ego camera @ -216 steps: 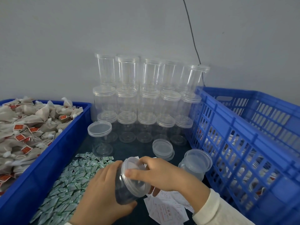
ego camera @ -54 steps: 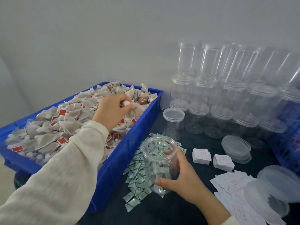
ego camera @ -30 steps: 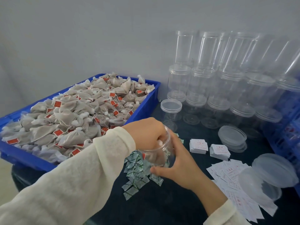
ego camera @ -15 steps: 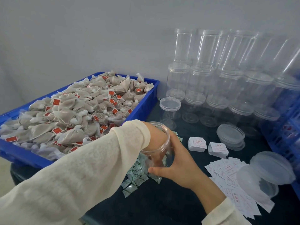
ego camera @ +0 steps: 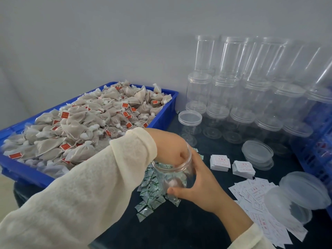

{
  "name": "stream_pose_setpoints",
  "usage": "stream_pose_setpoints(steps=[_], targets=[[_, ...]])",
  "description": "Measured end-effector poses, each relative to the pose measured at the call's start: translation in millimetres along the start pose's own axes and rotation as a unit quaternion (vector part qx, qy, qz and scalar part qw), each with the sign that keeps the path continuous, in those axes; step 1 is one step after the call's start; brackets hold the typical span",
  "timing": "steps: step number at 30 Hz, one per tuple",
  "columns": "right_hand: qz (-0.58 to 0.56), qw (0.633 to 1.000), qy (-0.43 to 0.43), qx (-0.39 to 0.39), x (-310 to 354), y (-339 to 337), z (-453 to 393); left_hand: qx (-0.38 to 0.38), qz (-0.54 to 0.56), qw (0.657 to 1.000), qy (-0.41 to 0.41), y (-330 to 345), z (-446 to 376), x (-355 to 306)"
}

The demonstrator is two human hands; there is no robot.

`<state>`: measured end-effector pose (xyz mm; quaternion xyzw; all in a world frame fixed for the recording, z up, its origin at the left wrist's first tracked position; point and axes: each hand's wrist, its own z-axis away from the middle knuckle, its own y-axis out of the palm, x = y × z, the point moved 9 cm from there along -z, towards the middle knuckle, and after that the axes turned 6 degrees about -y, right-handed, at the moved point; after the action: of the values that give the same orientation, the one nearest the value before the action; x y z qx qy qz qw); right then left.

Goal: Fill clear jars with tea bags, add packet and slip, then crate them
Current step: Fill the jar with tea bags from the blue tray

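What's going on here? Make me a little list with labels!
left hand: fingers reach down into the open jar
right hand: grips the jar's side
tea bags: heaped in the blue tray
green packets: piled around the jar
paper slips: spread at the right
empty jars: stacked by the wall

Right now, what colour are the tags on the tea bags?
Red tags on the tea bags, head view.

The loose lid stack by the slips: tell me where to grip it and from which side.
Take the lid stack by its rim, pinching opposite edges from above. It lies flat on the table, too shallow for a side grasp, and the jars crowd it behind.
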<state>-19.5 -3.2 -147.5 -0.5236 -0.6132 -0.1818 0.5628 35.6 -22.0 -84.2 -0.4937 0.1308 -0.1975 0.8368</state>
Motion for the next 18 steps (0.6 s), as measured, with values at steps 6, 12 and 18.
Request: stream_pose_setpoints(steps=[6, 12, 18], targets=[[-0.009, 1.000, -0.003, 0.004, -6.4, 2.3, -1.0, -0.156, 0.189, 0.969, 0.026, -29.4, 25.9, 38.0], [-0.015, 1.000, 0.022, -0.008, -17.9, 0.2, 1.4, -0.356, 0.344, 0.868, -0.045, -33.5, 41.0, 116.7], [-0.029, 1.000, 0.011, -0.003, -16.0, 0.1, 2.9, -0.433, 0.282, 0.830, -0.210, 2.8, 29.5, 191.1]])
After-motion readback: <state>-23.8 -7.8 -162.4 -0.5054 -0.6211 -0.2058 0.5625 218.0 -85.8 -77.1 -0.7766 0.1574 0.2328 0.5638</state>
